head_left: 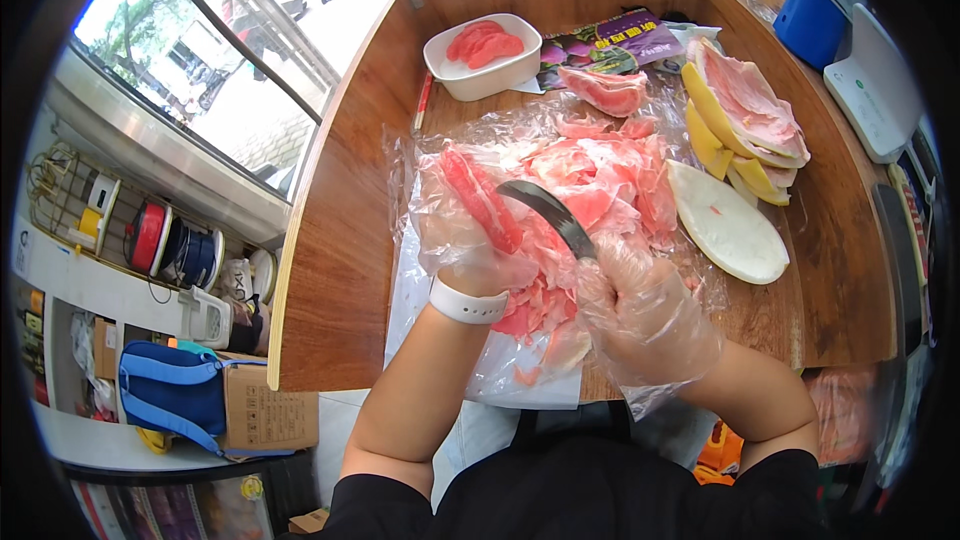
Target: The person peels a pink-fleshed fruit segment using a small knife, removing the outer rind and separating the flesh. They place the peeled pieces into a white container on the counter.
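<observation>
My left hand, in a clear plastic glove and with a white wristband, is closed round a red pomelo segment. In my gloved right hand is a knife with a dark curved blade. The blade points up and left, its tip close beside the segment; I cannot tell whether they touch. Under both hands, a heap of pink pomelo peelings and membranes lies on clear plastic film. Another pomelo piece rests beyond the heap. A white bowl at the far left contains peeled pink pulp.
Stacked yellow pomelo rinds and a white-sided rind piece lie right of the heap. A purple printed sheet is at the back. Raised wooden sides edge the table. A blue container stands beyond the right side.
</observation>
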